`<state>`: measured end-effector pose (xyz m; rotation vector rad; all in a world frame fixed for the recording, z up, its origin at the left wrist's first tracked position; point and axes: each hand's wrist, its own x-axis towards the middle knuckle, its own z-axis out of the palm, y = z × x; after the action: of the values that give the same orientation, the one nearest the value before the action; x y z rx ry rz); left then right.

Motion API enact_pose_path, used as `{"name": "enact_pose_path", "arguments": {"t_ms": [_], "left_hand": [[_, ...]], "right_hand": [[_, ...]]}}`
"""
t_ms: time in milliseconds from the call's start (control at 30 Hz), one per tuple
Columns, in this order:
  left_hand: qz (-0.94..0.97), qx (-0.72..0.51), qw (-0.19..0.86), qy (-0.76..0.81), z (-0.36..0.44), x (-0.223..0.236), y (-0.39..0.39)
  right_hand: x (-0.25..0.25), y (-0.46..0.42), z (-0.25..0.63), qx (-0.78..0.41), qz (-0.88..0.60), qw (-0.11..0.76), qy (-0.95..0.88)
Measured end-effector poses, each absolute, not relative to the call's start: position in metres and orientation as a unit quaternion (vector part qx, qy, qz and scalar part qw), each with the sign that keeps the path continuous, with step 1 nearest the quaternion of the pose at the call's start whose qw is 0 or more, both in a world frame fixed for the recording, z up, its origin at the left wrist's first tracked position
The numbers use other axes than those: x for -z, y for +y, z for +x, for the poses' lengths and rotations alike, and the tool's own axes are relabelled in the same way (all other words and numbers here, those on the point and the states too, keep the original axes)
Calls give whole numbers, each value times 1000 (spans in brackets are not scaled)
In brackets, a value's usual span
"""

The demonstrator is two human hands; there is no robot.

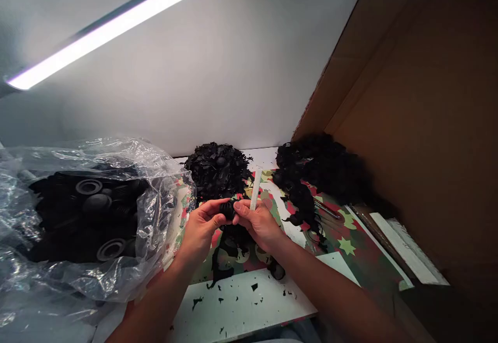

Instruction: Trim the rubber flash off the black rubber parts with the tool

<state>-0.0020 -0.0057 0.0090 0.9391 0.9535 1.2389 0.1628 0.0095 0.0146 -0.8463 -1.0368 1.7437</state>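
A small black ribbed rubber part [226, 210], like a bellows, is held up between my two hands over the board. Fingers and thumb of my left hand [199, 230] pinch it from the left. My right hand [261, 224] is closed at its right side, the thumb against the part. From the right hand's grip a flat whitish stick [256, 188] sticks upward; its lower end is hidden by the fingers. Black scraps hang or lie just below the hands.
At left, a clear plastic bag [155, 229] holds many black rubber parts [97, 203]. Behind the hands is a heap of black scraps [218, 169]; black trimmings [327, 166] pile up at right. White board [233, 312], patterned sheet [346, 247], cardboard wall [408, 99] and lamp [124, 26] surround them.
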Motion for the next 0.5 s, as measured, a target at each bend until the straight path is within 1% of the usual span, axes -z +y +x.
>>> {"name": "enact_pose_path", "arguments": {"t_ms": [167,233,300,367,400,433,500], "left_hand": [[370,-549,637,395,1,0,0],[376,-553,631,394,4,-1,-1],[417,-548,606,399,8,-9,-10],[500,-529,552,406,7,-25,-26],[552,-519,508,409,3,-36,-36],[604,-505,453,418,-4,-49,-46],[695,-471,293,457,-30,-75,-65]], "right_hand": [[-15,11,163,-724,-329,455,-401],[-13,13,164,-705,-339,471,-408],[-9,16,167,-655,-367,505,-427],[-5,18,172,-585,-403,537,-455],[-3,20,175,-561,-416,535,-476],[-2,22,179,-544,-423,528,-497],[-2,25,185,-515,-418,495,-561]]}}
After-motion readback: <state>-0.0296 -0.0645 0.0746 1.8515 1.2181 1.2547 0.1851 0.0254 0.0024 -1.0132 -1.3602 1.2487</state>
